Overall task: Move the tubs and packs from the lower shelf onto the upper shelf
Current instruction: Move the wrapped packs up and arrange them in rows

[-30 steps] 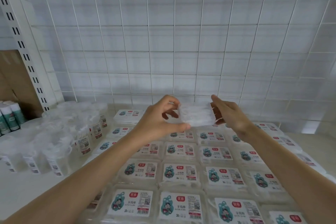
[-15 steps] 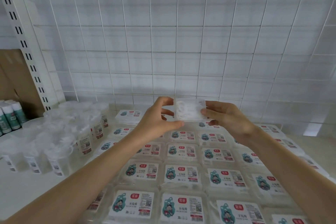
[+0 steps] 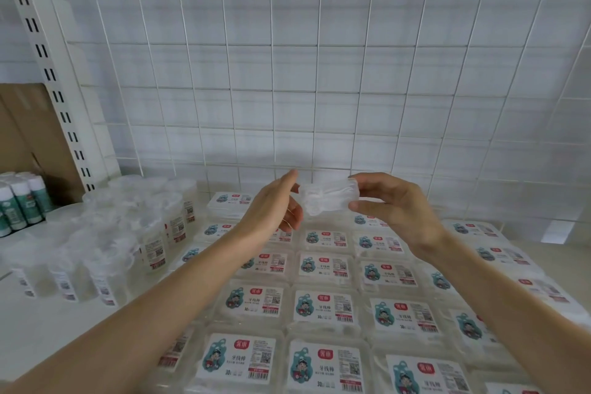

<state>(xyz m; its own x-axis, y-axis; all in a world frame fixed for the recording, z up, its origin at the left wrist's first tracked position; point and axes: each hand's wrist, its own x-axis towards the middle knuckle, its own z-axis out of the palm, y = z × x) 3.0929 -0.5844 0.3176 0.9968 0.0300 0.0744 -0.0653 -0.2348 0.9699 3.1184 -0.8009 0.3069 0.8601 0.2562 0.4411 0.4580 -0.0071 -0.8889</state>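
Head view, one item in hand, stock on one shelf; all positions are given from the block of labelled packs (image 3: pixel 323 307).

- Labelled packs: flat clear packs laid face up in close rows on the white shelf (image 3: pixel 41 329), each with a white label bearing a teal cartoon figure, a red mark and a barcode. The block runs from the near edge of the frame to the back of the shelf.
- Clear pack (image 3: pixel 327 200): held in the air above the far rows of the block, touching none of them, its long side roughly level and no label showing.
- Right hand (image 3: pixel 396 211): above the far right rows. Its fingers (image 3: pixel 364 177) pinch the pack's right end, forefinger on top and thumb beneath.
- Left hand (image 3: pixel 271 211): above the far left rows. Its fingers are loosely straight and slightly spread, the forefinger tip just beside the pack's left end — whether it touches cannot be told.
- Tubs (image 3: pixel 128 233): clear round lidded tubs standing upright in a cluster just left of the block.
- Bottles (image 3: pixel 22 201): white and green, upright, well to the left of the block.
- Wire grid (image 3: pixel 287 73): white panel rising behind the block.
- Slotted upright (image 3: pixel 48 73): white post behind the block to the left, with brown cardboard (image 3: pixel 22 131) beside it.
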